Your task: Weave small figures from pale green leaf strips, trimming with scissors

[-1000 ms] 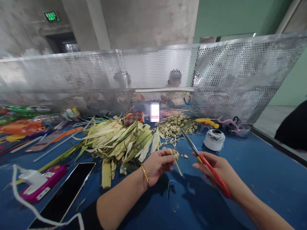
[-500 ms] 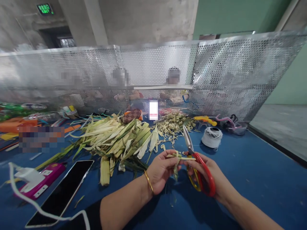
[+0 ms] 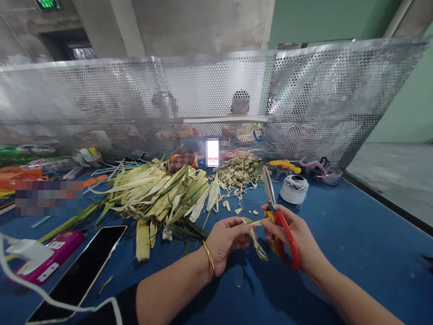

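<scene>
My left hand (image 3: pixel 232 241), with a gold bangle at the wrist, pinches a pale green strip of corn husk (image 3: pixel 258 247). Its knotted or twisted end hangs below the fingertips. Scissors (image 3: pixel 288 239) with red and yellow handles sit in my right hand (image 3: pixel 297 228), the blades pointing up and away and looking closed. The thumb and a finger of that hand also grip the free end of the strip, which stretches between both hands. Beyond my left hand lies a big heap of corn husks (image 3: pixel 162 189).
Curly husk scraps (image 3: pixel 241 174) lie behind the hands, and a roll of white string (image 3: pixel 293 189) stands to their right. At left are a black-screened phone (image 3: pixel 79 271), a purple power strip (image 3: pixel 56 255) and a white cable. A perforated metal screen (image 3: pixel 209 85) borders the table; people sit behind it.
The hanging husk end has swung right and shows more below my left fingers. My right hand still holds the scissors, now slightly more upright. The whole view has shifted a little.
</scene>
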Demonstrator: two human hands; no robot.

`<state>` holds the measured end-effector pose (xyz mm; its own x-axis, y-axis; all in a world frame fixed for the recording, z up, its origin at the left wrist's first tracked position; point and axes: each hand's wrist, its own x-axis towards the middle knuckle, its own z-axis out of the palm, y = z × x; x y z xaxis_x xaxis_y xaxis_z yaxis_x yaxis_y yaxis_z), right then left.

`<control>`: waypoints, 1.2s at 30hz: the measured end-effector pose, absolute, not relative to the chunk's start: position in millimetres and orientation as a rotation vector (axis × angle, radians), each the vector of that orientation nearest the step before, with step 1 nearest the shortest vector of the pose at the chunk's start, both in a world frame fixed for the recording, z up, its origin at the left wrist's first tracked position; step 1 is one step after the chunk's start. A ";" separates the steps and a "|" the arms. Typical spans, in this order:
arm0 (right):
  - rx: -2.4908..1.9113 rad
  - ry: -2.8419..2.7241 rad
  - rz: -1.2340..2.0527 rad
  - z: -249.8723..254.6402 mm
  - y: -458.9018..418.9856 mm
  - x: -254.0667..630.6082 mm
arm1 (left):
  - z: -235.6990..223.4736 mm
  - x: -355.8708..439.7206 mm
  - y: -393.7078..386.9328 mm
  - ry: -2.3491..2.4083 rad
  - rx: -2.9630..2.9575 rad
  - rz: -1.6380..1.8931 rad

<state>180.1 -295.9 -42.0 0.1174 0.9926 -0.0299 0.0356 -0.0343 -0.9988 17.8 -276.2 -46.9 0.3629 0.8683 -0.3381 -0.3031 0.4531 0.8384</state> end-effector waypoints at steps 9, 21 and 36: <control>-1.436 -1.746 0.974 -26.7 -298.7 213.7 | -35.1 3.5 -253.2 1.024 0.694 1.132; -1.585 -1.973 0.869 -27.8 -296.7 209.1 | -31.1 -3.2 -248.6 1.035 0.652 1.200; -1.533 -2.020 0.777 -35.3 -294.2 207.1 | -34.1 0.9 -251.2 1.070 0.787 1.178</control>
